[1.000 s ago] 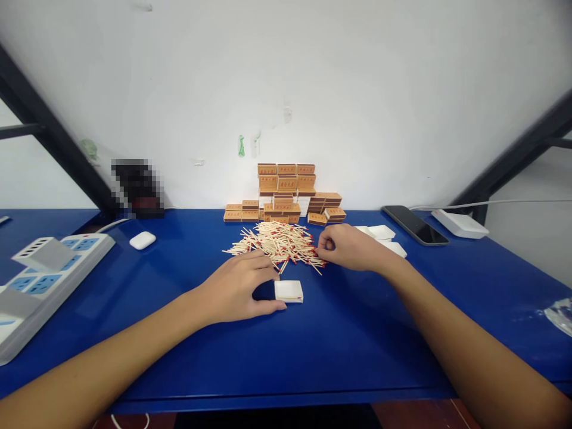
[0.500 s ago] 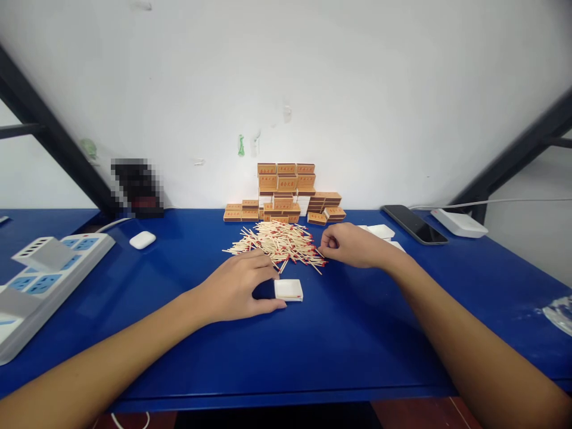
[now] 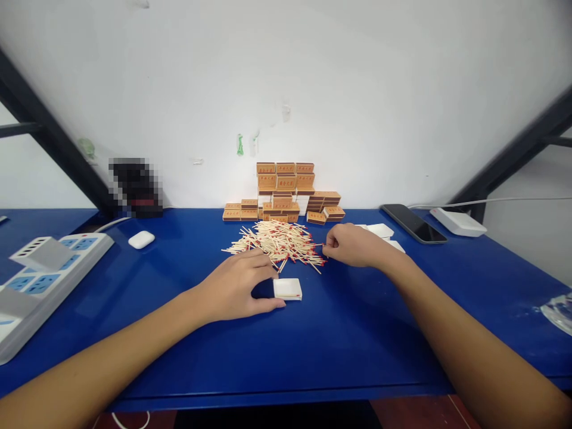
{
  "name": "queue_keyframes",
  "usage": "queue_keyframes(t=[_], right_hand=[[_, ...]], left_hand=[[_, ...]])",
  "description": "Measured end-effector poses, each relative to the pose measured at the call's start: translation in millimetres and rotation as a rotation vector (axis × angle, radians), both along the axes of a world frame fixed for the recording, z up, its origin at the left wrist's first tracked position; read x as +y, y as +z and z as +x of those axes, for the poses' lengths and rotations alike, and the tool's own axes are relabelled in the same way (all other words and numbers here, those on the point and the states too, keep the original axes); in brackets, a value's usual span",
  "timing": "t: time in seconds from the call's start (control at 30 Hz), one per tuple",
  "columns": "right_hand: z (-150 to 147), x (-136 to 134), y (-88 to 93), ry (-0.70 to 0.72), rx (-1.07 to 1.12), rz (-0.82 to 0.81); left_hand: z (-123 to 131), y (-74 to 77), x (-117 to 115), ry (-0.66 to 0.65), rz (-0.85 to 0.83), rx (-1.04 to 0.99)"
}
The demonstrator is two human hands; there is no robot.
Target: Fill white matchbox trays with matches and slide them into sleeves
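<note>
A small white tray (image 3: 288, 289) lies on the blue table (image 3: 339, 333) in front of me. My left hand (image 3: 235, 287) curls round the tray's left side, thumb and forefinger touching it. Just behind it lies a loose pile of red-tipped matches (image 3: 279, 243). My right hand (image 3: 353, 245) rests at the pile's right edge, fingers pinched together on a match or matches. Several more white trays (image 3: 381, 230) sit partly hidden behind that hand.
Orange matchboxes (image 3: 286, 192) are stacked against the wall. A black phone (image 3: 413, 223) and a white adapter (image 3: 458, 221) lie at the right. At the left are a white earbud case (image 3: 141, 239) and a power strip (image 3: 40, 277). Clear plastic (image 3: 558, 310) shows at the right edge.
My right hand has shifted slightly right and away from the pile with its fingers pinched. My left hand stays on the tray.
</note>
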State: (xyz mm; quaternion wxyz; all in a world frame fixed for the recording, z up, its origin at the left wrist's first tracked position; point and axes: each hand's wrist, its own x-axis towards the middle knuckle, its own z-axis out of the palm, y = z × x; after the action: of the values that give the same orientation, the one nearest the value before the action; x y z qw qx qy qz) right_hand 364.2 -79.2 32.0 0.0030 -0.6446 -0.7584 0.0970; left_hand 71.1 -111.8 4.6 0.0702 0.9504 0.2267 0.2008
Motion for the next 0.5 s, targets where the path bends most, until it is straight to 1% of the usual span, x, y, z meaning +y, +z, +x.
queue_keyframes(t=[0.07,0.13,0.27,0.3,0.33,0.5], right_hand=[[4,2,0.0,-0.013,-0.005,0.009],[11,3,0.6,0.022,0.021,0.016],[24,8,0.0,0.246,0.156,-0.016],[27,10,-0.9,0.278,0.177,-0.031],[29,11,-2.1,0.286,0.185,-0.046],[31,15,-6.3,0.234,0.184,-0.086]], left_hand=[[0,0.3,0,0.004,-0.003,0.005],[0,0.4,0,0.004,-0.005,0.007],[0,0.5,0,-0.001,-0.006,0.005],[0,0.5,-1,-0.001,-0.005,0.005],[0,0.6,-1,0.001,-0.003,0.003],[-1,1.0,-1,0.0,0.004,0.0]])
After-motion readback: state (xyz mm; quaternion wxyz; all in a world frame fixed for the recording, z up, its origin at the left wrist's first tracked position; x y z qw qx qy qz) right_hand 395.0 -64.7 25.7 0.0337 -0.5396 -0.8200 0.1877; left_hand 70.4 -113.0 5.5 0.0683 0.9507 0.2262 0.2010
